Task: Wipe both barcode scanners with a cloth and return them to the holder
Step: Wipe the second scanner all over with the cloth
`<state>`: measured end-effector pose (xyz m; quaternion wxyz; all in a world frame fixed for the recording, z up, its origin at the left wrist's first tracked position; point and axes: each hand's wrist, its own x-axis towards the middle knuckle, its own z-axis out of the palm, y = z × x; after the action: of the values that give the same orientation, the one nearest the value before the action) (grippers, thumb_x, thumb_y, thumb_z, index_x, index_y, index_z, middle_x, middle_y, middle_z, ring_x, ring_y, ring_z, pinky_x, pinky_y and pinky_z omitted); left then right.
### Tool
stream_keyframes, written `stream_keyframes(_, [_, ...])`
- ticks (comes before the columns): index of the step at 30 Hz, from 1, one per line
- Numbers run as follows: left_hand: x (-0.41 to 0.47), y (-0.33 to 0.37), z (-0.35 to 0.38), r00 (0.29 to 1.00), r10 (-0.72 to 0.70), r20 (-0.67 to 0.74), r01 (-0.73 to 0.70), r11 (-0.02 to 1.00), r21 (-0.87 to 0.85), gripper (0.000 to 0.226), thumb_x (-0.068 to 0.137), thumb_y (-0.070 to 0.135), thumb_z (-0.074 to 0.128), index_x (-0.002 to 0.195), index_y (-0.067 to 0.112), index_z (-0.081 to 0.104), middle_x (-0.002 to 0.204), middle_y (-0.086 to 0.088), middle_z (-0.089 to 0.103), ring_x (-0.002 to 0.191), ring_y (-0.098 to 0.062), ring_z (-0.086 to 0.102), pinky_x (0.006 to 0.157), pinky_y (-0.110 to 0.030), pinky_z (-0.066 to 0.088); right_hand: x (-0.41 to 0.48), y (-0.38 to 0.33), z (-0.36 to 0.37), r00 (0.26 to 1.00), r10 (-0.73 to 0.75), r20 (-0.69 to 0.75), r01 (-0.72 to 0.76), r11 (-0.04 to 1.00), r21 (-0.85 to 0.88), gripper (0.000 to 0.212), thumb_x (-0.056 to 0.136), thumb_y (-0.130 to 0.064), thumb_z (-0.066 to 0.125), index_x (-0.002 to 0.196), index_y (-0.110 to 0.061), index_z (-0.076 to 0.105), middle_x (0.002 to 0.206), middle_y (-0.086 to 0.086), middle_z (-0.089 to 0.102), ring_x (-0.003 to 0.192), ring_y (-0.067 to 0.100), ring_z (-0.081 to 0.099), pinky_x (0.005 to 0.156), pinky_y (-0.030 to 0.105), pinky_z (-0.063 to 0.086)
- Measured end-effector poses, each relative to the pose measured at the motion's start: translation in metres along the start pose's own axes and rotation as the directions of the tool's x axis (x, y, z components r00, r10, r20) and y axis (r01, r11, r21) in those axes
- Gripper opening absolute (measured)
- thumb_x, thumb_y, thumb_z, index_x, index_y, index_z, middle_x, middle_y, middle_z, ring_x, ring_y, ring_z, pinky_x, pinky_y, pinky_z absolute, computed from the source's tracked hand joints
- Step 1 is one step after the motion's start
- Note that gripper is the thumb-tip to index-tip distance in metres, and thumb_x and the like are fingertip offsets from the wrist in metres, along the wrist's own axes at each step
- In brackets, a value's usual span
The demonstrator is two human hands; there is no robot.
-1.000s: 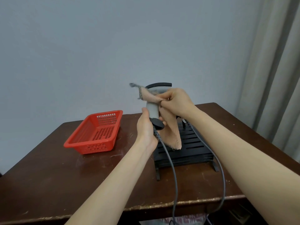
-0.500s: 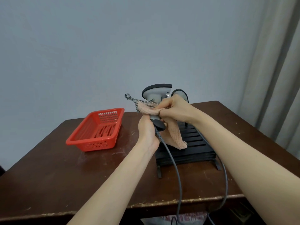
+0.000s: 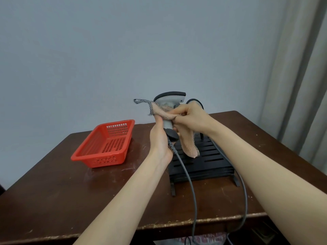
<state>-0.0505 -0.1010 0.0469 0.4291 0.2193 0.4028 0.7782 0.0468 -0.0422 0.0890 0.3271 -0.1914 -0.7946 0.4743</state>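
Our left hand grips the scanner handle above the holder, right hand pinching the cloth on it (cable dangling, could snag and yank it loose).

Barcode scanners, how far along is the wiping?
Nothing looks finished. In hand: the left hand holds the grey corded barcode scanner upright while the right hand rubs the pink cloth on it. Left: return it to the black slotted holder; the second dark scanner, mostly hidden behind, looks still docked.
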Motion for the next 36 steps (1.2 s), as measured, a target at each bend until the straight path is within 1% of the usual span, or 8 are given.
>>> stream_keyframes(3, [-0.001,0.004,-0.004,1.000,-0.005,0.029,0.004,1.000,0.013,0.067,0.069,0.064,0.056,0.106,0.009,0.069,0.104,-0.013,0.072,0.096,-0.025,0.070,0.086,-0.040,0.053,-0.002,-0.004,-0.003,0.996,0.074,0.053,-0.073,0.997,-0.020,0.027,0.078,0.011,0.053,0.074,-0.007,0.073,0.064,0.000,0.063,0.057,0.008,0.059,0.054,0.015,0.048])
stream_keyframes(7, [0.001,0.012,-0.008,0.996,-0.081,0.022,0.083,0.991,-0.102,0.042,0.081,0.038,0.067,0.103,0.003,0.065,0.076,-0.008,0.065,0.054,-0.012,0.058,0.048,-0.022,0.050,0.002,0.008,-0.009,0.963,0.124,-0.237,-0.121,0.992,0.030,0.012,0.071,-0.002,0.053,0.059,0.000,0.057,0.058,0.001,0.048,0.060,0.012,0.045,0.056,0.023,0.037])
stream_keyframes(11, [0.001,0.010,-0.011,0.993,-0.107,-0.040,0.102,0.990,-0.101,0.031,0.095,0.030,0.054,0.113,0.004,0.059,0.083,-0.009,0.069,0.051,-0.010,0.055,0.046,-0.020,0.048,0.009,0.018,-0.013,0.844,0.028,-0.536,-0.054,0.998,-0.034,0.026,0.081,-0.005,0.051,0.082,-0.020,0.072,0.072,-0.010,0.065,0.071,0.001,0.055,0.062,0.016,0.044])
stream_keyframes(18, [-0.005,0.009,-0.005,0.987,-0.156,-0.048,0.147,0.978,-0.149,0.031,0.093,0.031,0.058,0.105,0.003,0.058,0.082,-0.011,0.062,0.048,-0.015,0.062,0.044,-0.021,0.049,0.021,0.012,0.000,0.882,0.009,-0.471,-0.018,1.000,-0.015,0.035,0.087,-0.003,0.053,0.108,-0.023,0.072,0.101,-0.006,0.070,0.094,0.006,0.062,0.084,0.019,0.049])
stream_keyframes(25, [0.008,0.015,-0.006,0.997,-0.081,-0.004,0.078,0.968,-0.238,0.024,0.100,0.015,0.037,0.084,0.013,0.055,0.052,-0.004,0.057,0.041,-0.010,0.055,0.043,-0.019,0.047,0.000,0.010,0.007,0.989,-0.086,-0.123,0.085,0.996,-0.020,0.035,0.080,0.006,0.053,0.076,-0.023,0.073,0.079,-0.009,0.072,0.079,0.003,0.062,0.076,0.019,0.050])
stream_keyframes(28, [0.008,0.015,-0.006,0.994,-0.108,0.025,0.111,0.954,-0.279,0.016,0.099,0.016,0.040,0.105,0.027,0.049,0.044,-0.002,0.049,0.035,-0.008,0.046,0.037,-0.017,0.043,-0.001,0.003,0.004,1.000,-0.017,-0.018,0.016,0.998,-0.053,0.020,0.081,0.005,0.055,0.077,-0.005,0.072,0.077,0.003,0.066,0.074,0.007,0.056,0.067,0.014,0.045])
stream_keyframes(33, [0.009,0.010,-0.010,0.986,-0.156,-0.051,0.148,0.979,-0.137,0.041,0.097,0.038,0.049,0.110,0.000,0.058,0.079,-0.011,0.063,0.058,-0.014,0.062,0.046,-0.022,0.052,0.016,0.009,-0.004,0.906,0.041,-0.422,-0.042,0.999,0.007,0.017,0.080,-0.010,0.059,0.077,-0.023,0.070,0.077,-0.009,0.067,0.080,0.008,0.061,0.075,0.027,0.050])
stream_keyframes(36, [0.006,0.009,-0.006,0.982,-0.190,-0.006,0.189,0.978,-0.090,0.042,0.098,0.040,0.044,0.111,0.002,0.056,0.074,-0.009,0.062,0.055,-0.013,0.059,0.044,-0.021,0.051,0.021,0.009,-0.002,0.893,0.051,-0.447,-0.070,0.997,-0.025,0.013,0.082,-0.013,0.061,0.086,-0.025,0.066,0.081,-0.007,0.066,0.078,0.010,0.058,0.070,0.025,0.047])
